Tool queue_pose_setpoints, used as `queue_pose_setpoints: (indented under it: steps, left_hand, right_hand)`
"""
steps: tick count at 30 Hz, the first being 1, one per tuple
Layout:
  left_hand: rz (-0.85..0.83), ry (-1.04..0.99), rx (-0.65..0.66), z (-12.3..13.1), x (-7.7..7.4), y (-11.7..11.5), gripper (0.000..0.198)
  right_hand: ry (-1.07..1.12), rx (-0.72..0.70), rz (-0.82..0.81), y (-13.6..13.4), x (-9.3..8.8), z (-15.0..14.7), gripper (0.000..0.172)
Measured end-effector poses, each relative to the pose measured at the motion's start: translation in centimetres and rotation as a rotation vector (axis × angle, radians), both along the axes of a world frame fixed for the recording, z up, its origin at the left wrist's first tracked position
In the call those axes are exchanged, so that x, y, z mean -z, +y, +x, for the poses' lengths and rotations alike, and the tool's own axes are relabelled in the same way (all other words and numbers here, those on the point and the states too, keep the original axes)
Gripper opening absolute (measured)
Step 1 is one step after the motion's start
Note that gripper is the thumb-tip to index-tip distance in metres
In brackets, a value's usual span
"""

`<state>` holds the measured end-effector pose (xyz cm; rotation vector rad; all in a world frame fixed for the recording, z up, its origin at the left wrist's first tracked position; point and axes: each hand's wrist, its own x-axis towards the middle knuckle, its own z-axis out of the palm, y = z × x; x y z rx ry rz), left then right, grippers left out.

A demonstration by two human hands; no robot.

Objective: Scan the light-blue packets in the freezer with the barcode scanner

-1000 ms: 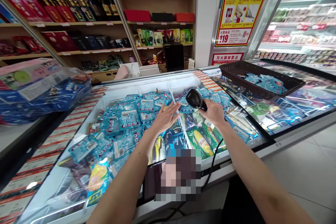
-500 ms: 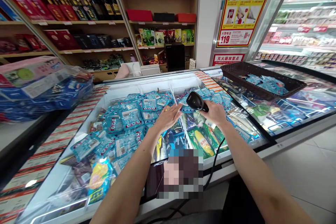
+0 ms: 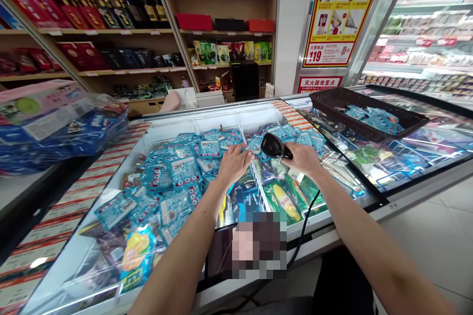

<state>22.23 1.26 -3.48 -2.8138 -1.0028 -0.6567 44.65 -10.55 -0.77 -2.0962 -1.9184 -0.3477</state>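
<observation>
My right hand (image 3: pixel 301 158) grips the handle of a black barcode scanner (image 3: pixel 272 146), its head turned left toward my other hand. A black cord hangs down from it. My left hand (image 3: pixel 235 163) is closed, with bent fingers at the edge of a blue packet (image 3: pixel 254 144); the fingertips are partly hidden. Many flat blue packets (image 3: pixel 185 170) with barcode labels lie in a loose pile to the left of that hand. More of them lie behind the scanner. Under them is the glass-topped freezer (image 3: pixel 207 120), with bagged frozen food inside.
A dark woven basket (image 3: pixel 321 97) holding more blue packets stands on the freezer at the right. Plastic-wrapped boxes (image 3: pixel 59 123) sit at the left. A person's arm (image 3: pixel 170 102) shows behind the freezer, before stocked shelves (image 3: pixel 225 34). A pixelated patch hides part of the front edge.
My left hand has gone from flat, stretched fingers to bent ones. The scanner has shifted slightly left and down in my right hand. The view has moved a little.
</observation>
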Motion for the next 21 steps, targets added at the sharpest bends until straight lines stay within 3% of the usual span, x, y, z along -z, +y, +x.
queue_pose_setpoints:
  steps: [11,17,21]
  left_hand:
    - [-0.053,-0.063,-0.156,-0.5,0.4,0.1,0.041]
    - [-0.024,-0.05,-0.154,-0.7,1.2,0.7,0.067]
    - [-0.08,-0.005,-0.177,-0.6,1.6,1.1,0.071]
  right_hand:
    - [0.032,0.023,0.116,-0.2,1.7,0.8,0.035]
    - [0.03,-0.017,0.136,-0.3,1.5,0.7,0.035]
    - [0.03,-0.018,0.123,-0.3,1.5,0.5,0.037]
